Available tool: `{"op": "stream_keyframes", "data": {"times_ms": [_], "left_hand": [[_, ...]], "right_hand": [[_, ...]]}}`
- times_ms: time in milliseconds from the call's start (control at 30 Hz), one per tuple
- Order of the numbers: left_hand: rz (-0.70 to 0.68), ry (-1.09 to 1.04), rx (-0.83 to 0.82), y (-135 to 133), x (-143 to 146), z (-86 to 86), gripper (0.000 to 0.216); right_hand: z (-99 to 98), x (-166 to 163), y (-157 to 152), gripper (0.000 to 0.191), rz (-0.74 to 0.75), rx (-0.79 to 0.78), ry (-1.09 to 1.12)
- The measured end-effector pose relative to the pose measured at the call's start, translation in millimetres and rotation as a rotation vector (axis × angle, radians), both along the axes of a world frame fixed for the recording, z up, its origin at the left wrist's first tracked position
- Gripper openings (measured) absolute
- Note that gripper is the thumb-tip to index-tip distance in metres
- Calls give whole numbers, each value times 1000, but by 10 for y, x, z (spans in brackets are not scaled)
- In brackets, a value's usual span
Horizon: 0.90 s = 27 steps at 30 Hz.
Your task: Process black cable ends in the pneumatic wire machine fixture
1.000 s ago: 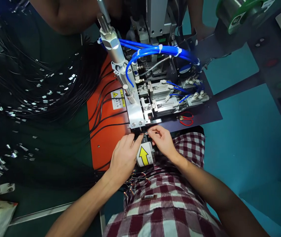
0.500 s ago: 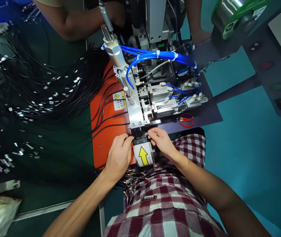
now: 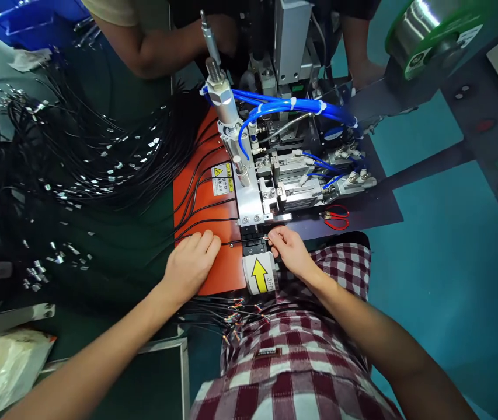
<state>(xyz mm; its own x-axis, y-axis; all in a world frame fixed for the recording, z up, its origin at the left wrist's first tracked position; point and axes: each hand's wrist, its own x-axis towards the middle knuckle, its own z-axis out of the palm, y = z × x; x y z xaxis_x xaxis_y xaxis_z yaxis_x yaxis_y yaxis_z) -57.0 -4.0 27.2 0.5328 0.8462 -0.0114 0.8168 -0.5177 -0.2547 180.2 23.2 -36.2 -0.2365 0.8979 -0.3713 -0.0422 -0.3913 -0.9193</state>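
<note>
My left hand [image 3: 191, 262] rests on the orange mat [image 3: 213, 274], fingers curled over a thin black cable [image 3: 231, 242] that runs right toward the machine. My right hand [image 3: 287, 248] pinches the cable's end at the small black fixture [image 3: 253, 240], just above the white block with a yellow arrow [image 3: 259, 274]. The metal machine head [image 3: 270, 186] with blue air hoses [image 3: 292, 105] stands right behind both hands.
A large heap of black cables with metal tips [image 3: 77, 157] covers the green table at left. Loose wire ends [image 3: 226, 315] lie by my checked shirt. Red snips [image 3: 335, 217] sit right of the machine. Another person's arms [image 3: 156, 46] reach in behind it.
My left hand has slid left, away from the fixture and along the cable onto the orange mat. My right hand stays at the fixture. The view has shifted slightly.
</note>
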Motion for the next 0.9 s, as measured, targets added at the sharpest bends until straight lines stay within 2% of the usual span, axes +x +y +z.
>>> {"op": "stream_keyframes", "data": {"times_ms": [100, 233, 367, 500, 667, 733, 900], "left_hand": [[91, -97, 6, -38, 247, 25, 28], [-26, -409, -92, -79, 603, -66, 32], [-4, -567, -103, -40, 708, -206, 32], [24, -623, -130, -13, 682, -218, 32], [55, -601, -161, -6, 712, -198, 32], [66, -578, -166, -14, 728, -210, 33], [85, -562, -161, -41, 751, -250, 35]], "right_hand": [[-5, -6, -6, 28, 13, -5, 18], [8, -5, -11, 26, 14, 29, -17], [71, 20, -11, 24, 64, 126, -175], [112, 25, -11, 22, 52, 190, -304], [75, 2, 7, 30, 23, -94, 36], [73, -4, 15, 33, 20, -137, 92], [39, -57, -37, 29, -90, -5, 15]]}}
